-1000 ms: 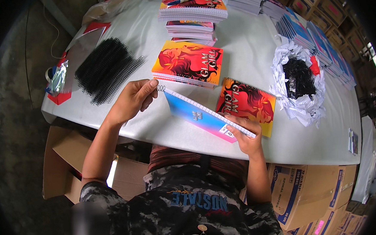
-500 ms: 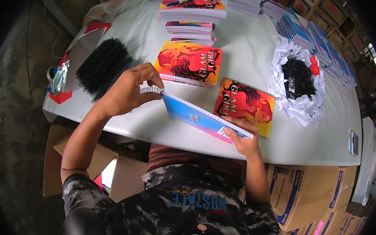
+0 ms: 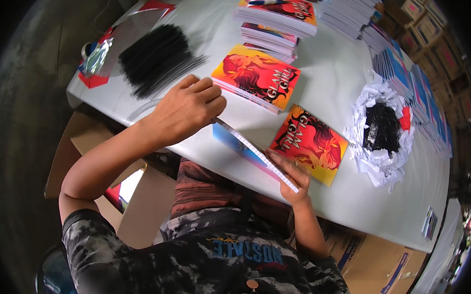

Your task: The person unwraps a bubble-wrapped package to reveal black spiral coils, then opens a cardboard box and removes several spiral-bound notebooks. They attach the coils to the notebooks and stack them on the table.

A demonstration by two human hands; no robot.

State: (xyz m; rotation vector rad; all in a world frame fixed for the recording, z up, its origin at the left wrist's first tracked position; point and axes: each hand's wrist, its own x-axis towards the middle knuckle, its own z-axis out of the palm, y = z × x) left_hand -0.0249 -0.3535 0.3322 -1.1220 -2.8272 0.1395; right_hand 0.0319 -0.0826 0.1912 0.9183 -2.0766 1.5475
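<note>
Between my hands a thin notebook (image 3: 243, 146) with a blue and pink cover stands tilted on its edge, white page edges upward. Its lower right end is gripped by my right hand (image 3: 292, 177), fingers on one face. My left hand (image 3: 192, 107) is closed at the upper left end. A pale spiral wire coil (image 3: 142, 108) trails from behind that hand, blurred; the fingers hide where it meets the pages. Just beyond lies a stack of red and yellow notebooks (image 3: 258, 75). Another red and yellow spiral notebook (image 3: 313, 142) lies by my right hand.
Black coils (image 3: 157, 57) are heaped at the left, near a red sheet and tape. Crumpled white paper (image 3: 357, 155) surrounds black scraps at the right. Taller notebook stacks (image 3: 278, 12) stand at the back. Cardboard boxes (image 3: 380, 262) sit below the table (image 3: 352, 202).
My view has turned, shifting the table contents. My left hand has turned over, knuckles up, at the notebook's end, and the coil now trails left from it. My right hand keeps its grip.
</note>
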